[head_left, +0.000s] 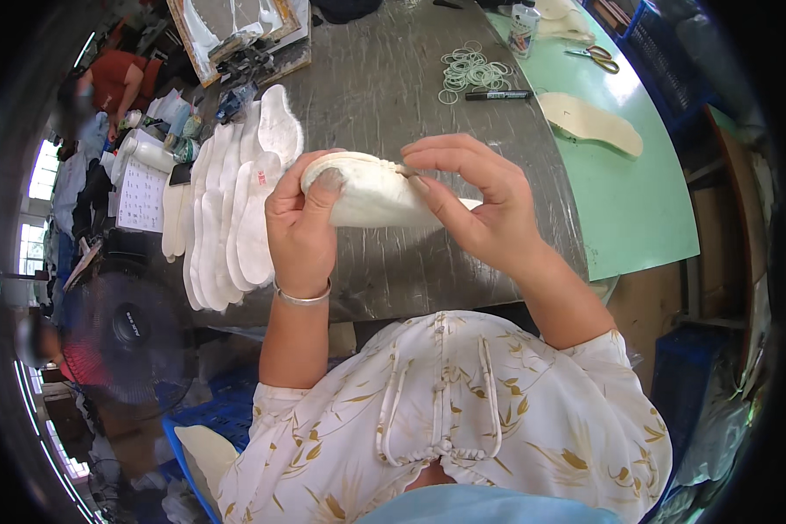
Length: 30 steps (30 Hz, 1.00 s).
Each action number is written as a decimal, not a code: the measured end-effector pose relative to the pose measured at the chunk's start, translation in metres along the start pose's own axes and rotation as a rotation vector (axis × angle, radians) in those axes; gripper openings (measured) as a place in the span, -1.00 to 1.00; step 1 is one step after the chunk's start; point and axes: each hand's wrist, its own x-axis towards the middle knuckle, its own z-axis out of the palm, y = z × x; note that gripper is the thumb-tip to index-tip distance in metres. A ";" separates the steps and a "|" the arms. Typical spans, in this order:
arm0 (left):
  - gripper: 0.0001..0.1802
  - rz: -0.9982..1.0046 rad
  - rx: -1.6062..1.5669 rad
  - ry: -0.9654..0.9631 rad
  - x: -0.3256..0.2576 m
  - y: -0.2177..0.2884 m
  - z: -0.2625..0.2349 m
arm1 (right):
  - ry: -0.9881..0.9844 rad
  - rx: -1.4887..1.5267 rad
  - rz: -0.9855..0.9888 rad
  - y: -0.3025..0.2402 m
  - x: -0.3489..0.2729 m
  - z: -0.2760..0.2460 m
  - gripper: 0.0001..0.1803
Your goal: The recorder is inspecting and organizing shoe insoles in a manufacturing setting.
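Note:
My left hand (304,218) wraps its fingers and thumb around one end of a small stack of white fleecy insoles (375,203), held up over the table. Layered edges show along the top of the stack. My right hand (480,196) pinches with thumb and index finger at that top edge, on a small pale thing too little to make out. Beyond it, the far tip of the stack pokes out past my right thumb. Left of my hands, several rows of white insoles (227,205) lie overlapped on the dark table (367,79).
Pale rubber bands (473,70) and a black marker (498,95) lie toward the back right. A green table (629,210) bears a cream insole (591,125), scissors (596,58) and a bottle (522,29). A fan (129,323) stands at left; another person (118,83) is behind.

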 end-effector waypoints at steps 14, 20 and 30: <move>-0.68 0.013 -0.049 -0.091 -0.002 -0.018 -0.006 | 0.043 -0.070 0.023 0.007 -0.011 0.001 -0.89; -0.70 0.064 -0.053 -0.177 -0.001 -0.022 -0.007 | 0.062 -0.070 0.047 0.008 -0.009 0.000 -0.92; -0.69 -0.017 -0.169 -0.062 -0.005 -0.024 -0.008 | 0.042 0.115 0.345 0.009 -0.013 -0.003 -0.78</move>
